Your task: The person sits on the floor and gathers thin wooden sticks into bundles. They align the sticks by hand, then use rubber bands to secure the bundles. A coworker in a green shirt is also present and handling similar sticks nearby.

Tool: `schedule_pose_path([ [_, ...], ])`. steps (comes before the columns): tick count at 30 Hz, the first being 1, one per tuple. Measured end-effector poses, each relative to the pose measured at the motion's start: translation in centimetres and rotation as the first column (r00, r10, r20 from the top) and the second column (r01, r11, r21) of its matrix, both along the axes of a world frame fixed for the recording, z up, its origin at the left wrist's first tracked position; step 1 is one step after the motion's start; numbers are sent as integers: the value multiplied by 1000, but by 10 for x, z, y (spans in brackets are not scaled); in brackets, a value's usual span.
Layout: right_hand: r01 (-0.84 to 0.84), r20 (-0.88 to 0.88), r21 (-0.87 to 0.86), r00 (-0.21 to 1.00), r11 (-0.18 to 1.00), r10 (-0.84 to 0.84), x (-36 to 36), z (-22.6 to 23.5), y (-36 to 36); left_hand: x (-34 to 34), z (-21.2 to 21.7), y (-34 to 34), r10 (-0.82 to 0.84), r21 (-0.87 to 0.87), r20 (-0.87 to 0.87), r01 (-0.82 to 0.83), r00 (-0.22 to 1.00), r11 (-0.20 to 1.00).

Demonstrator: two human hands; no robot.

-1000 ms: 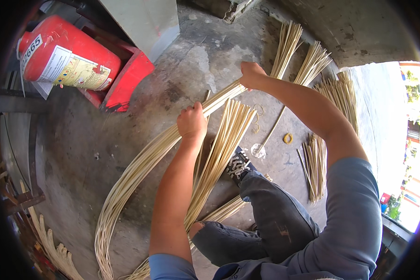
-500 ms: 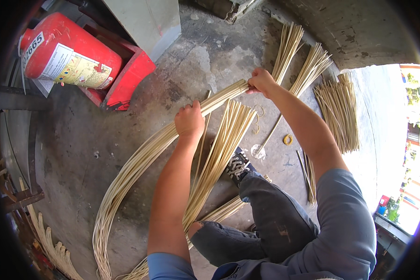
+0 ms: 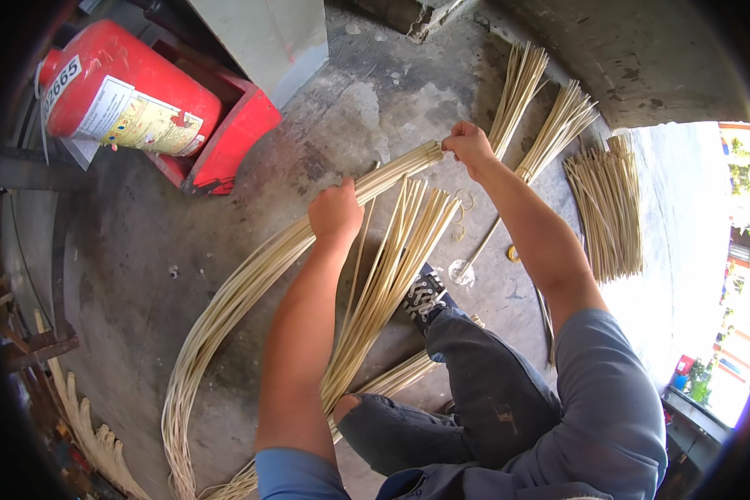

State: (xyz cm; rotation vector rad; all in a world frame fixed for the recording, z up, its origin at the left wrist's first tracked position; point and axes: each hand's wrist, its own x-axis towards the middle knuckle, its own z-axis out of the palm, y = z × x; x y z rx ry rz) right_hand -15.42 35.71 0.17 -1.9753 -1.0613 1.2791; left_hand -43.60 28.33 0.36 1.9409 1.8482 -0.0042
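Sticks (image 3: pixel 257 273), long, pale and bunched, reach from the right hand (image 3: pixel 468 148) through the left hand (image 3: pixel 336 212) and curve down outside it. The left hand is wrapped around them; the right hand, its fingers drawn in narrow, touches their upper end, though whether it grips cannot be told. Just below the hands slants a loose bundle (image 3: pixel 386 285), fanned at its top. Well left of the left hand, a red tank (image 3: pixel 137 87) sits in a red stand (image 3: pixel 240 132). Three more bundles (image 3: pixel 606 212) are beyond and right of the right hand. Below the right hand, a small yellow ring (image 3: pixel 512 252) shows beside the forearm (image 3: pixel 532 221).
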Motion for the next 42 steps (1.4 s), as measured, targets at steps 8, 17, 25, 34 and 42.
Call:
schedule_pose_path([
  [8,-100,-633,-334,761,937,-144,28,10,9,-11,8,-3,-10,-113,34,14,999,994],
  [17,-311,328,44,902,950,280,57,32,57,-2,29,4,41,-104,36,-37,999,994],
  [25,-66,271,-34,960,997,73,45,-21,-23,-22,-14,28,139,-5,104,-140,985,990],
  [34,-140,382,50,917,989,111,77,-69,-84,-15,-35,25,137,124,-59,-129,989,984],
  [42,-145,560,175,828,974,23,69,-74,-86,-23,-21,12,124,92,-125,-113,984,989],
])
